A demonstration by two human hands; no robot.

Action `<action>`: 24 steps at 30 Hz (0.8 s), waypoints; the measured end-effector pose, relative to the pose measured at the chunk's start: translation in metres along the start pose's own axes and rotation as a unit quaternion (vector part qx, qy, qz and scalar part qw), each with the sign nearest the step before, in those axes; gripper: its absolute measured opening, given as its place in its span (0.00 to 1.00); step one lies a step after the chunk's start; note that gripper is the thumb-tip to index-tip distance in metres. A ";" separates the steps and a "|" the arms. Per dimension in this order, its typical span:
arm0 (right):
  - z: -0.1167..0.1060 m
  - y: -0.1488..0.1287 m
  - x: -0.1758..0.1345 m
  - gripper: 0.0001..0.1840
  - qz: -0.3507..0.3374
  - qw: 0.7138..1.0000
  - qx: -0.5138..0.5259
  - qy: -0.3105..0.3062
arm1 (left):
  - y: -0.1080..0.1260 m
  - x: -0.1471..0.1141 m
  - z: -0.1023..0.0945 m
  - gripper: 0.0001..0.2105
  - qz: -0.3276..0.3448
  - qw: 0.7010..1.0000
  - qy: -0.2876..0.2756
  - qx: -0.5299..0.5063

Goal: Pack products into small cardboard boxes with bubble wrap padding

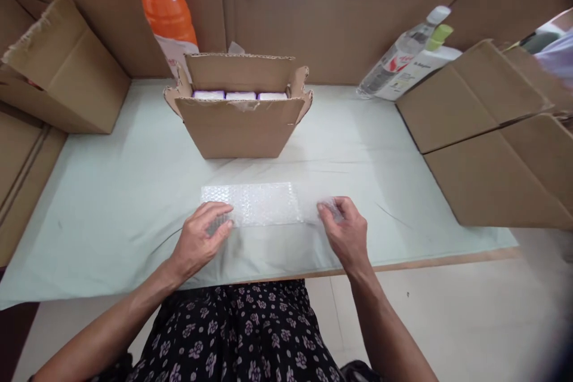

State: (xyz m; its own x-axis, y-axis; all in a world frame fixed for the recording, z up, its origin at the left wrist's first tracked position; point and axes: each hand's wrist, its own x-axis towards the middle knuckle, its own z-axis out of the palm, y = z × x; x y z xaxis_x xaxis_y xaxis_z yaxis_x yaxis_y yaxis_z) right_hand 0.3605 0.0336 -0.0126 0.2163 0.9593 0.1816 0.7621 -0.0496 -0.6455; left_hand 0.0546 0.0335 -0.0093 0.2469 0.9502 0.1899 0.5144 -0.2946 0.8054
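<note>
A clear strip of bubble wrap [264, 204] lies flat on the pale green cloth in front of me. At its left end is my left hand [203, 236], thumb and fingers apart, fingertips over or touching the edge. My right hand [347, 227] pinches the thin, crumpled right end of the wrap between thumb and fingers. Beyond the wrap stands an open cardboard box [244, 125], flaps up. Inside its top, several white packs with purple edges [240, 96] show; their lower parts are hidden.
The cloth-covered table [134, 191] is backed by cardboard panels. An orange bottle [168, 6] stands behind the box. Back right are a clear bottle [398, 57] and a white bottle with a green cap [421, 71]. Cardboard boxes flank both sides, left [80, 71] and right [496, 161].
</note>
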 end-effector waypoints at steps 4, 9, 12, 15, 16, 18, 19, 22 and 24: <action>0.018 -0.068 -0.017 0.13 -0.113 0.982 0.079 -0.132 | 0.020 0.012 0.006 0.25 -0.149 0.963 -0.053 -0.219; 0.050 -0.086 -0.014 0.16 -0.194 0.955 0.090 -0.207 | -0.004 0.027 0.009 0.17 -0.236 0.962 0.022 -0.135; 0.062 -0.070 -0.002 0.15 -0.177 0.964 0.002 -0.199 | -0.023 0.031 0.004 0.20 -0.222 0.975 0.014 0.007; 0.071 -0.060 0.004 0.15 -0.177 0.957 -0.075 -0.217 | -0.028 0.028 -0.001 0.24 -0.210 0.964 0.005 0.163; 0.074 -0.059 0.004 0.15 -0.180 0.956 -0.083 -0.216 | -0.027 0.026 -0.002 0.25 -0.196 0.959 0.013 0.206; 0.078 -0.058 0.002 0.15 -0.186 0.956 -0.085 -0.209 | -0.023 0.021 -0.005 0.26 -0.139 0.953 0.049 0.265; 0.079 -0.058 0.002 0.15 -0.190 0.956 -0.085 -0.206 | -0.021 0.019 -0.006 0.25 -0.102 0.952 0.070 0.281; 0.082 -0.059 0.003 0.14 -0.193 0.954 -0.099 -0.208 | -0.021 0.018 -0.006 0.17 -0.013 0.952 0.064 0.298; 0.081 -0.058 0.006 0.14 -0.187 0.952 -0.098 -0.219 | -0.027 0.021 -0.005 0.11 0.002 0.953 0.010 0.302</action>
State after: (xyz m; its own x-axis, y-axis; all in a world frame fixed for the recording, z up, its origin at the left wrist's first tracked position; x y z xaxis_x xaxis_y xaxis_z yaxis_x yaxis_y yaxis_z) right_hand 0.2686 0.0643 -0.0340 -0.3365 0.9415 0.0166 0.8442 0.3094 -0.4377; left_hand 0.0421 0.0616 -0.0241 0.2374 0.9488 0.2083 0.8942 -0.2972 0.3347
